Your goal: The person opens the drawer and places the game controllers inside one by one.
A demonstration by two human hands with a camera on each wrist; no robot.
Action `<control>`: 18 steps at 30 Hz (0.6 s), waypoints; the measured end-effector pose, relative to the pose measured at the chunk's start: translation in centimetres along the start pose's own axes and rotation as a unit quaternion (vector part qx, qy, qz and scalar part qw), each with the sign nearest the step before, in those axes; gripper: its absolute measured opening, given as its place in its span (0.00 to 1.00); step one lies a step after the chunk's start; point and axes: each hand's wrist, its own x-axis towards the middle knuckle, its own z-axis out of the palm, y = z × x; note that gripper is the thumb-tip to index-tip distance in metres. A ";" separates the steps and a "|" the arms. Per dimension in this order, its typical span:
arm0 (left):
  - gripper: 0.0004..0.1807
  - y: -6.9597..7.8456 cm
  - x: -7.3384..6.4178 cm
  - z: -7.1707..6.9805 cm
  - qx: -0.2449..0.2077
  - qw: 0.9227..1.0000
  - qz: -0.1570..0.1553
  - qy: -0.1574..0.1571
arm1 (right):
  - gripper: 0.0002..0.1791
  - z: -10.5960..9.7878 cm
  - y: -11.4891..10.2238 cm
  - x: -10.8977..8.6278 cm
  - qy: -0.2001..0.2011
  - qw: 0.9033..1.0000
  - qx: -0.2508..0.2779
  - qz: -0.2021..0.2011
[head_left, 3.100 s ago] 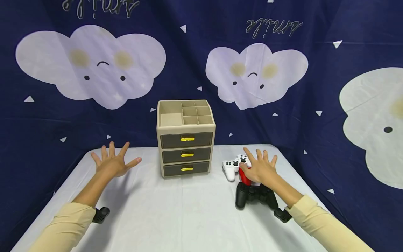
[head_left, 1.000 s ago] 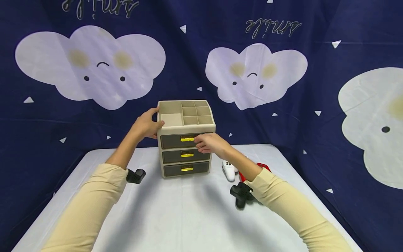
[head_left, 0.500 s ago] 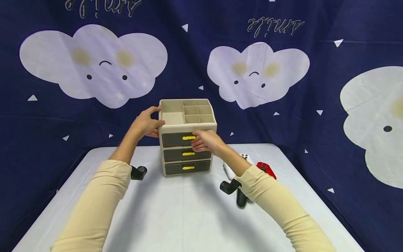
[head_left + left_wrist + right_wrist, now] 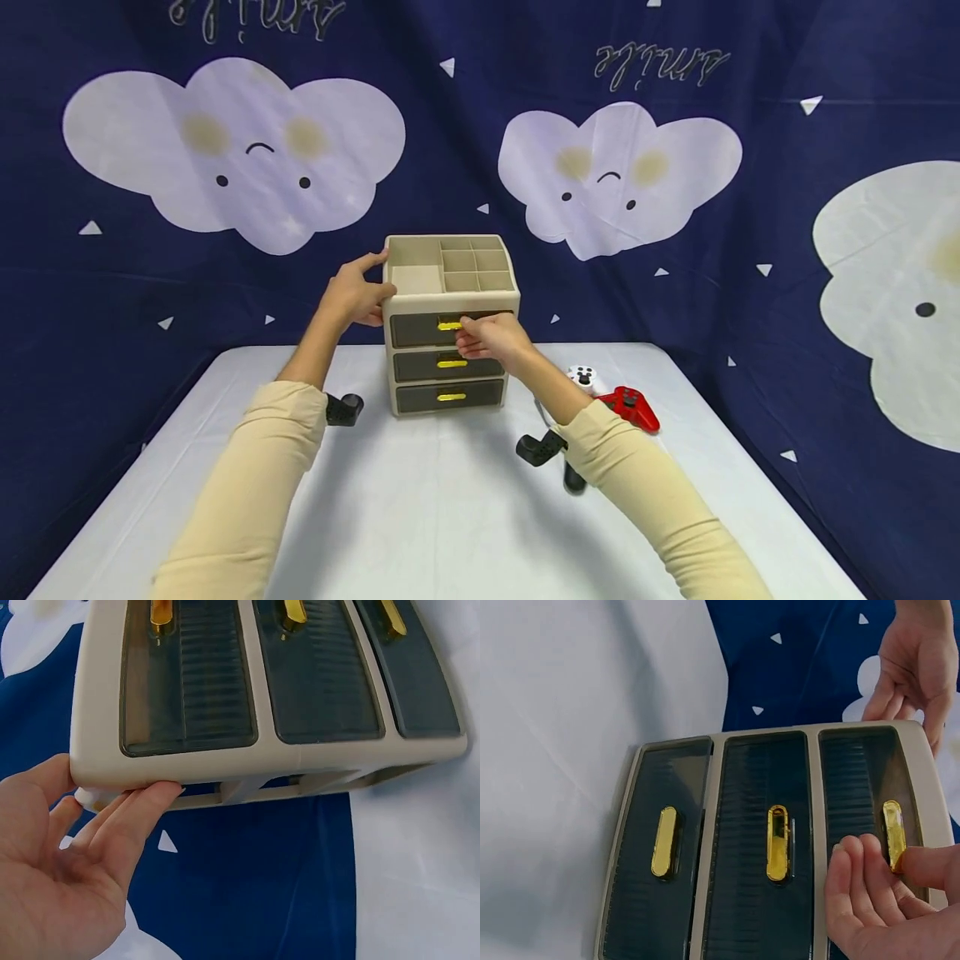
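A beige desk organizer [image 4: 452, 297] with three dark drawers stands at the back middle of the table, with divided compartments on top. My left hand [image 4: 352, 293] grips its upper left edge, thumb over the front top corner and fingers along the side wall. At the top drawer [image 4: 412, 332], my right hand [image 4: 495, 337] pinches the right end of the gold handle [image 4: 893, 829] between thumb and curled fingers. That drawer sits flush in its frame. The two lower gold handles [image 4: 778, 844] are untouched.
Right of the organizer lie a white game controller [image 4: 582, 377] and a red one [image 4: 633, 409]. A black controller [image 4: 574, 479] is mostly hidden under my right forearm. A dark blue cloud-patterned curtain [image 4: 450, 167] hangs behind the white table [image 4: 420, 517].
Both hands, spread apart over the table earlier, have come to the organizer. The left took its upper left edge, then the right moved in on the top handle. The head view shifted slightly.
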 end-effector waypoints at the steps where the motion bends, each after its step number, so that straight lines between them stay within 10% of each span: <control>1: 0.39 -0.1 0.0 0.0 -0.008 1.000 -0.001 -0.003 | 0.19 0.0 0.1 0.0 0.000 1.000 -0.001 -0.003; 18: 0.39 -1.1 0.0 0.1 -0.020 1.000 0.022 0.002 | 0.15 -0.3 -0.2 -1.4 -0.014 1.000 -0.022 0.008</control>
